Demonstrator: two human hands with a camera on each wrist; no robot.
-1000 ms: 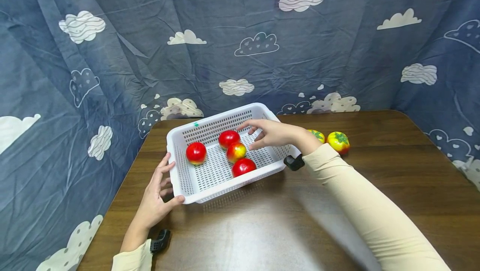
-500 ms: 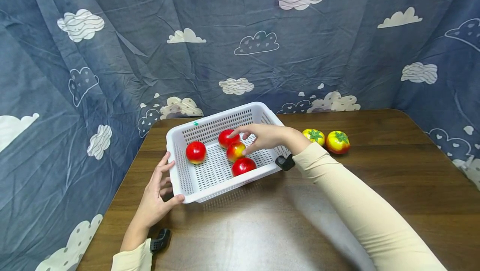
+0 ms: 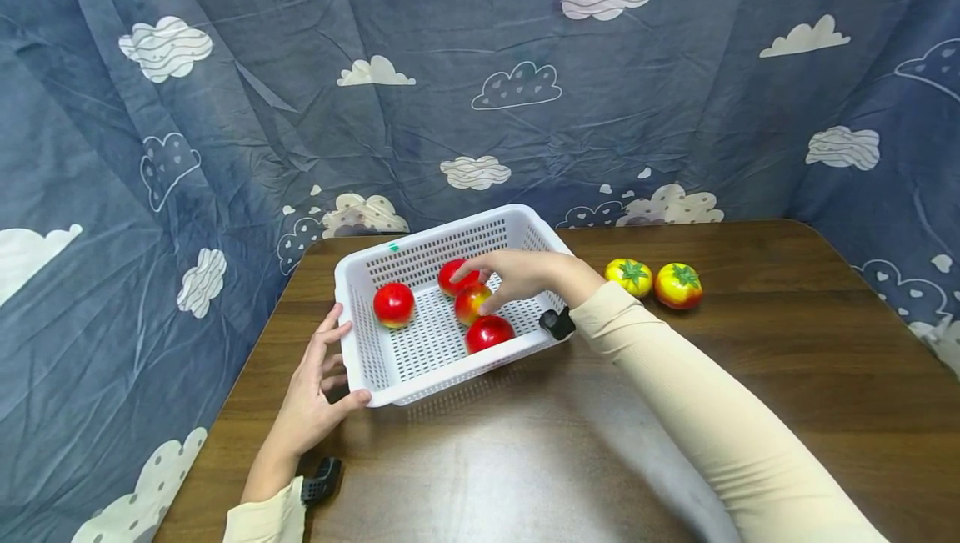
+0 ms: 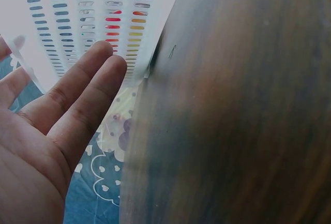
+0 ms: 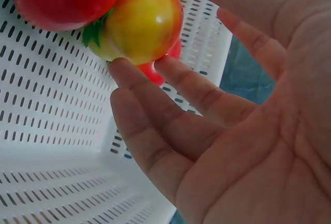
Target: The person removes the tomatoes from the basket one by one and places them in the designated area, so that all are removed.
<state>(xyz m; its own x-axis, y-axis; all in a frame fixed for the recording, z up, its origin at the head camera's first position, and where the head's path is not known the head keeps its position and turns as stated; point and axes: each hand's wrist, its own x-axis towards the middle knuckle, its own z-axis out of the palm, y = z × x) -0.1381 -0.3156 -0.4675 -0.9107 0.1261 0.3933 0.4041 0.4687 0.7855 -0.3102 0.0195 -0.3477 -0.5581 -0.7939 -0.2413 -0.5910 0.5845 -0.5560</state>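
A white perforated basket (image 3: pixel 435 383) stands on the table with red tomatoes inside, one of them (image 3: pixel 393 305) at its left end. My left hand (image 3: pixel 311 401) spans the basket's left end, thumb and fingertips touching the rim; in the left wrist view, two straight fingers (image 4: pixel 77 92) lie against its side wall. Over the basket, my right hand (image 3: pixel 517 272) reaches down around a red-and-yellow tomato (image 3: pixel 468 303). In the right wrist view, its loosely bent fingertips are right at the underside of this tomato (image 5: pixel 145 22), which shows a green leaf.
Two yellow-and-red tomatoes with green leaf tops, one left (image 3: pixel 628 277) and one right (image 3: pixel 678 286), sit on the brown wooden table (image 3: pixel 780 343) right of the basket. A dark blue cloth with cloud prints (image 3: pixel 420 134) hangs behind the table and at its sides.
My right hand has moved left and down, from above the basket's right part to the red-and-yellow tomato. The left hand and basket have stayed in place.
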